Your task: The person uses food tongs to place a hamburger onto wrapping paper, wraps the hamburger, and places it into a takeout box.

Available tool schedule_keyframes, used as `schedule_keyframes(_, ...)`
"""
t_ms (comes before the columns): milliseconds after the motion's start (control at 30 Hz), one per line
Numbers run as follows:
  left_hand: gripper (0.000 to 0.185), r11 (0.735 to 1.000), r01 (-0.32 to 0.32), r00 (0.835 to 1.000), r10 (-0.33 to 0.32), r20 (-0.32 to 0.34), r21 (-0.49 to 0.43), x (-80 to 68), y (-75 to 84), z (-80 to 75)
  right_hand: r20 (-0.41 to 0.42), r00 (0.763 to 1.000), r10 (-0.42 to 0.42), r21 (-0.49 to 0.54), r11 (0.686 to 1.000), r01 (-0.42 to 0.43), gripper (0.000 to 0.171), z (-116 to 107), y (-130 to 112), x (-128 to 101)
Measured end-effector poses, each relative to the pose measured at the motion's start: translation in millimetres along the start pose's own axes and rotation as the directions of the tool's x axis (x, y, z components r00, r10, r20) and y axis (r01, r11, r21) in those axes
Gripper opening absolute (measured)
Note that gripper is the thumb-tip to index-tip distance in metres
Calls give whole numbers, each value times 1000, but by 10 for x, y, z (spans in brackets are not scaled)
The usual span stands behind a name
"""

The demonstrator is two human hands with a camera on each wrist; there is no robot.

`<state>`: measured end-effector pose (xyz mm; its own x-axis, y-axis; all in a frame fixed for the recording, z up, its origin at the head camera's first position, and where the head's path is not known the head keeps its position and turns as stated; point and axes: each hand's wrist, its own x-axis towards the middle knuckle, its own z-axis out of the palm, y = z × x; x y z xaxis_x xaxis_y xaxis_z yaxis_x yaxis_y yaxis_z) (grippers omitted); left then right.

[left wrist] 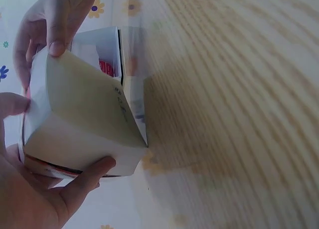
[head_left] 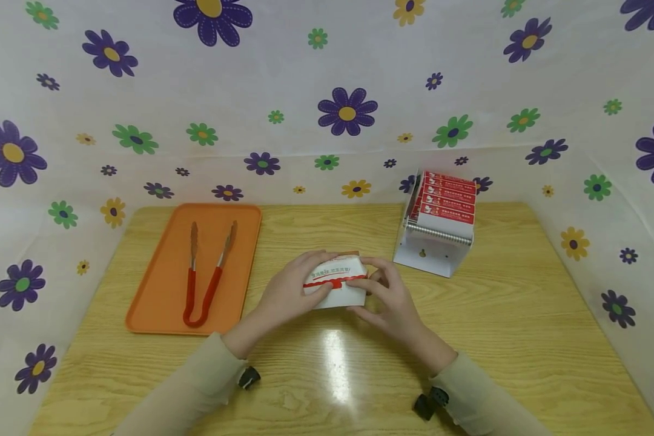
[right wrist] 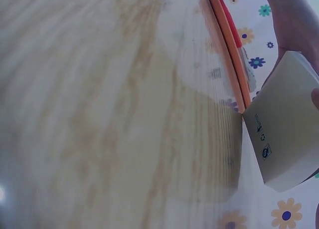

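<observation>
Fingers of both the left hand [head_left: 289,290] and the right hand [head_left: 389,300] curl round a small white paper box [head_left: 336,283], pinching its opposite ends to steady it just above the table [head_left: 523,315] at its middle.

White carton [head_left: 335,284] with red band and small print too blurred to read, red-labelled cartons [head_left: 447,197] far right likewise illegible

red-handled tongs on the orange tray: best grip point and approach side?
Probably grip the tongs from above across both red-sleeved arms, near the joined bend that points toward the person. They lie flat on the orange tray, splayed, metal tips pointing away. The left hand is nearer.
</observation>
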<state>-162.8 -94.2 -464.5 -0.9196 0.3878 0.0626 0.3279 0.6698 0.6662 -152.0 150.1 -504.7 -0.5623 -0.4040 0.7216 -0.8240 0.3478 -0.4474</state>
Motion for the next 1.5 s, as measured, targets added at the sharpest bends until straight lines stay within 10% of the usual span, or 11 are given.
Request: schedule_keyframes(1500, 70, 995, -72, 997, 69, 45, 71, 13, -38, 14, -105, 993, 55, -59, 996, -61, 41, 4, -54, 9)
